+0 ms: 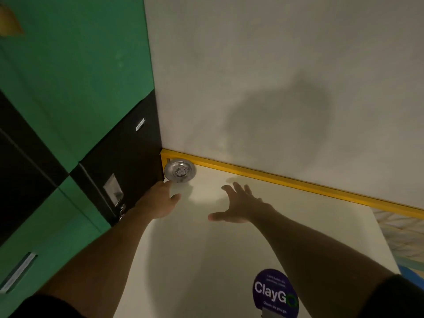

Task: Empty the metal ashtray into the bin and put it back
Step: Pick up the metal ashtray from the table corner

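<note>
A round metal ashtray [180,171] with crumpled bits in its middle sits in the far left corner of a white table [206,249], against the yellow edge strip. My left hand [163,198] reaches toward it, its fingertips just below the ashtray's near rim; whether they touch is unclear. My right hand [241,203] hovers over the table to the right of the ashtray, fingers spread and holding nothing. No bin is in view.
A green and black panelled wall [68,111] with a metal latch stands along the left. A white wall [275,88] rises behind the yellow strip [275,177]. A purple round "ClayGo" sticker [275,292] lies on the near table. A patterned floor shows at the right.
</note>
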### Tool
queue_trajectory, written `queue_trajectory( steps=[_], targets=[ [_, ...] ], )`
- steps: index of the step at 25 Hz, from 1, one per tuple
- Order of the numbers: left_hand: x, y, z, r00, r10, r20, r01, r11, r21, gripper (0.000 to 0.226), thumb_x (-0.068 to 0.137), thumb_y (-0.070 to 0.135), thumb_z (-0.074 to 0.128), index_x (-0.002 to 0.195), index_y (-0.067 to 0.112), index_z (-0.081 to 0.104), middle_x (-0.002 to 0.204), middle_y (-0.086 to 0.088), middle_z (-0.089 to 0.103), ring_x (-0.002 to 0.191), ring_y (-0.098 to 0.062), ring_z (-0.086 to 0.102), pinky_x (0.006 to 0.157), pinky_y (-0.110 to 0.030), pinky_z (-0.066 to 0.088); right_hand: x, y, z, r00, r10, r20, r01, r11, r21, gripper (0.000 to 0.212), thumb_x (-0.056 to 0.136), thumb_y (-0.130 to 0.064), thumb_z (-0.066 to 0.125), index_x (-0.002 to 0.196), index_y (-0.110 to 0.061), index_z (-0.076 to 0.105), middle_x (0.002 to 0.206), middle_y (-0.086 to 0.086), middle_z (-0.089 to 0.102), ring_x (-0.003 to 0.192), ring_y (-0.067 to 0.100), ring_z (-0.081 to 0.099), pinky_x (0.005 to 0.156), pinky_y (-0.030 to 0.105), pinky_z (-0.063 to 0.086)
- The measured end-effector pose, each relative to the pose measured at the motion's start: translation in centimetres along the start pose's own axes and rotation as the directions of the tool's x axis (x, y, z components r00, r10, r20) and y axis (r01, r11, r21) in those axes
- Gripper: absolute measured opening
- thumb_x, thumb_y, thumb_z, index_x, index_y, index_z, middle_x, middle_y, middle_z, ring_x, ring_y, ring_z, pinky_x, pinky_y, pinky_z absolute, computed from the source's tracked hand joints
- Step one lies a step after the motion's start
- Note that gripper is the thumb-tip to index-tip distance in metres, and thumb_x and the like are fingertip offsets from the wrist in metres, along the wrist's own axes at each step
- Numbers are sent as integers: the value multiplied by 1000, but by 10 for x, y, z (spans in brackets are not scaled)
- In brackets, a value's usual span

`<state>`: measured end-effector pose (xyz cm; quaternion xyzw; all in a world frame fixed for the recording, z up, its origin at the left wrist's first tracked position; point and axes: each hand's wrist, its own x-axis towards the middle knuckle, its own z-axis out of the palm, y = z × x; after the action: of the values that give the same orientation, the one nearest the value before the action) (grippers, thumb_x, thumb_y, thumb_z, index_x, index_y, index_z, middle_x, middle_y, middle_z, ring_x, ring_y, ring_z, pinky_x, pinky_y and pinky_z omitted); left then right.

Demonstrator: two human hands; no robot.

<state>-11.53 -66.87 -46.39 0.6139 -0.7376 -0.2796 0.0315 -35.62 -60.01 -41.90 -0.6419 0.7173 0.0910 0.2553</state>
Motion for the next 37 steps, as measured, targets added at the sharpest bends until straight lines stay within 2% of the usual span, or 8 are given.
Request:
queue_trajectory(
  steps=[7,11,15,18,22,26,32,37],
  targets=[
    [68,-24,26,990,-79,-115,52,973,-224,52,93,30,58,136,5,44,131,-24,48,120,-39,51,94,-43,44,87,-7,33,999,-1,43,1,1000,4,115,70,-80,62,157,-32,6,168,5,-7,151,39,-10,113,74,9],
    [103,-37,34,965,-201,-169,138,936,-324,55,96,32,53,135,-6,44,138,-27,49,128,-41,45,96,-42,40,126,-10,51,999,2,34,-2,1000,0,118,67,-81,64,157,-32,5,167,4,-8,150,39,-12,112,76,8],
    [136,-49,36,934,-335,-128,249,862,-441,55,96,32,52,141,1,44,147,-21,47,133,-37,46,108,-47,40,151,-9,63,1000,12,20,-12,1000,-11,125,61,-83,66,157,-33,3,167,4,-13,149,41,-15,109,79,9],
    [146,-49,36,936,-330,-120,211,802,-559,50,94,20,56,141,8,43,133,-20,58,108,-37,65,87,-52,56,159,-5,71,1000,20,20,-20,999,-26,131,56,-85,68,156,-35,-2,166,3,-19,148,41,-19,106,81,5],
    [154,-46,36,941,-309,-140,165,777,-608,41,88,4,60,128,11,55,123,-16,63,80,-25,69,57,-36,61,164,-3,76,999,15,34,-15,1000,-21,134,53,-88,64,154,-38,-8,163,2,-27,145,40,-28,103,84,-2],
    [157,-44,36,941,-314,-129,152,728,-668,46,81,-6,61,123,13,61,121,-15,64,100,-37,67,74,-52,61,163,-2,77,999,13,40,-12,1000,-26,131,55,-89,62,155,-39,-8,163,1,-29,145,38,-30,103,84,-3],
    [156,-43,39,934,-345,-97,138,596,-791,50,81,-10,61,124,15,60,117,-8,62,100,-32,64,64,-45,62,161,-1,77,1000,2,23,-2,1000,-13,130,57,-88,62,155,-39,-7,163,2,-27,145,38,-30,103,83,-5],
    [155,-41,38,934,-348,-75,138,548,-825,53,83,-9,59,130,14,57,126,-12,62,106,-33,63,70,-46,61,162,-1,79,1000,-9,14,9,1000,9,128,57,-88,62,155,-39,-6,163,2,-27,145,37,-30,102,83,-7]
  ],
)
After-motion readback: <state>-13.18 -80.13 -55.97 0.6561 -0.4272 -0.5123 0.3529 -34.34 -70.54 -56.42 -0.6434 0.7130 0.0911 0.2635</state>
